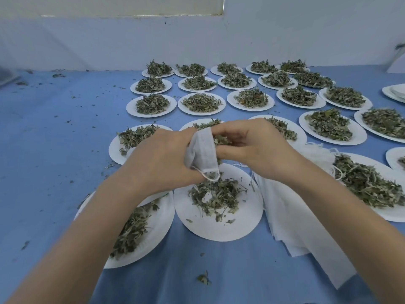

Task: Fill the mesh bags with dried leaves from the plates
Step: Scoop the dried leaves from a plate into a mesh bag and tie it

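Observation:
My left hand [162, 159] grips a white mesh bag [200, 151] by its side, mouth turned toward my right hand. My right hand [252, 148] pinches a bunch of dried leaves [221, 140] at the bag's opening. Both hands hover above a white paper plate [219, 229] that carries a thin pile of dried leaves [213, 195]. The bag's drawstring loop [211, 175] hangs down over that pile.
Several more paper plates heaped with leaves [198, 103] cover the blue table [54, 150] ahead and to the right. A stack of flat white mesh bags [291, 222] lies right of the near plate, under my right forearm. Leaf crumbs are scattered at the left.

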### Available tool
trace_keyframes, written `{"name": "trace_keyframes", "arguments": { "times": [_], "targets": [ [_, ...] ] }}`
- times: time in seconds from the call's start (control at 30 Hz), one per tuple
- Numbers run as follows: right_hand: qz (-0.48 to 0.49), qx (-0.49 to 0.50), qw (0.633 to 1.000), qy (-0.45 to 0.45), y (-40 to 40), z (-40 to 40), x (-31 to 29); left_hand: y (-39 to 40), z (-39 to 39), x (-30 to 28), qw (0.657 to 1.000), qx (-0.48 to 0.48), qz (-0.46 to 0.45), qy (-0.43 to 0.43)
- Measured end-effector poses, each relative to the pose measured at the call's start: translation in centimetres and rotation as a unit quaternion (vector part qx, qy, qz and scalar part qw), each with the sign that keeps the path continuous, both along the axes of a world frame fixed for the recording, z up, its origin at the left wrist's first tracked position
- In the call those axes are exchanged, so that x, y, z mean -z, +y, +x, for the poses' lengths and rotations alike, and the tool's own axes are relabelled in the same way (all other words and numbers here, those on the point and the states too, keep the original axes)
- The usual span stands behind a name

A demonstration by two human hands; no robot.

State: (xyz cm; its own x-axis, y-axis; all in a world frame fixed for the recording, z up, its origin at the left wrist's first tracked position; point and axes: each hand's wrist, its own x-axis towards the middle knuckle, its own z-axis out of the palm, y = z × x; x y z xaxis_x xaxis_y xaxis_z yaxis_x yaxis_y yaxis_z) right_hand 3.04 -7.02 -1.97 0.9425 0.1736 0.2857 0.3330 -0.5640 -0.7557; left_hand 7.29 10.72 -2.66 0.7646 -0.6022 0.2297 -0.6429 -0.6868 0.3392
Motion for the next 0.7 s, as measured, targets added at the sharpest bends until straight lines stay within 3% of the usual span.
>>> {"name": "trace_keyframes", "arguments": {
  "times": [0.17,0.33,0.5,0.7],
  "targets": [
    [-0.019,-0.142,0.983,0.113,-1.7,0.2,-1.4,-0.2,0.6,-0.2,0.999,-0.016,0.034,0.0],
    [-0.005,-0.162,0.971,0.175,-2.5,1.5,-1.8,-0.7,1.1,-0.6,0.998,-0.024,0.054,0.008],
    [-0.014,-0.13,0.982,0.139,-2.2,2.5,-1.8,-0.6,1.7,-0.5,0.998,-0.03,0.043,0.022],
    [-0.047,-0.046,0.998,0.0,-1.2,2.8,-1.1,-0.2,1.4,-0.5,0.999,-0.018,-0.011,0.043]
  ]
}}
